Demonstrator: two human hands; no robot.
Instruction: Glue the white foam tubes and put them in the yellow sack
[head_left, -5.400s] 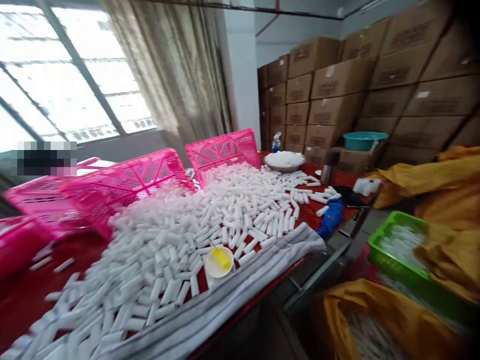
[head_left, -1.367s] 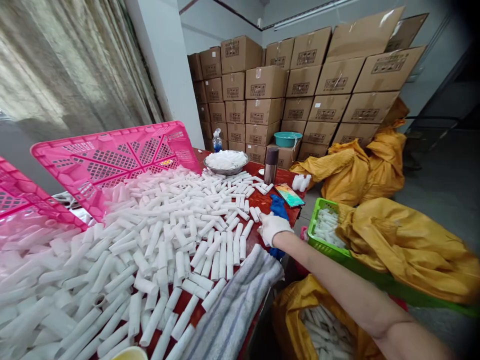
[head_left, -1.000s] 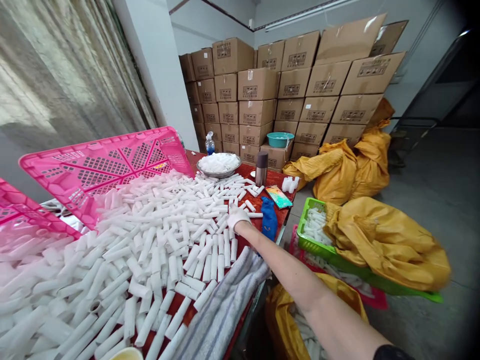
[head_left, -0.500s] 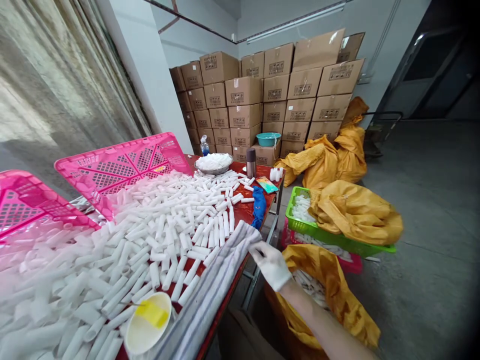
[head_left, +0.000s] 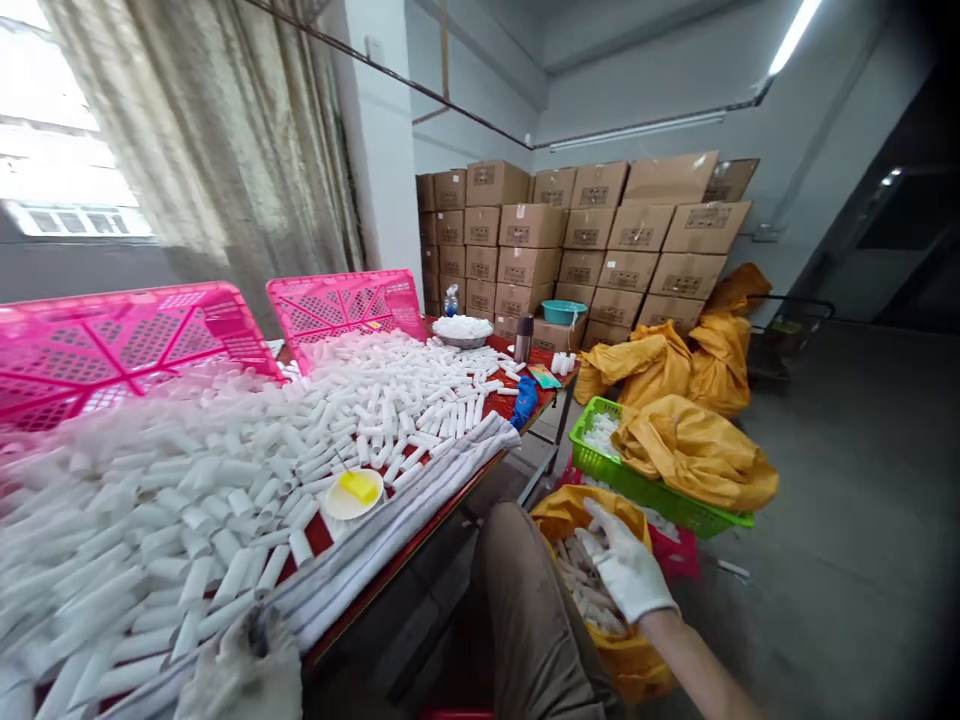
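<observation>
Right hand [head_left: 630, 572] has moved over the yellow sack [head_left: 556, 507], seemingly spread.

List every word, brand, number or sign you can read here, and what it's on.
None can be read.
Boxes: dark printed marks on their sides, too small and blurred to read.
Pale labels on some boxes: too small to tell if they bear writing.
Phone: screen too small to read.
</observation>
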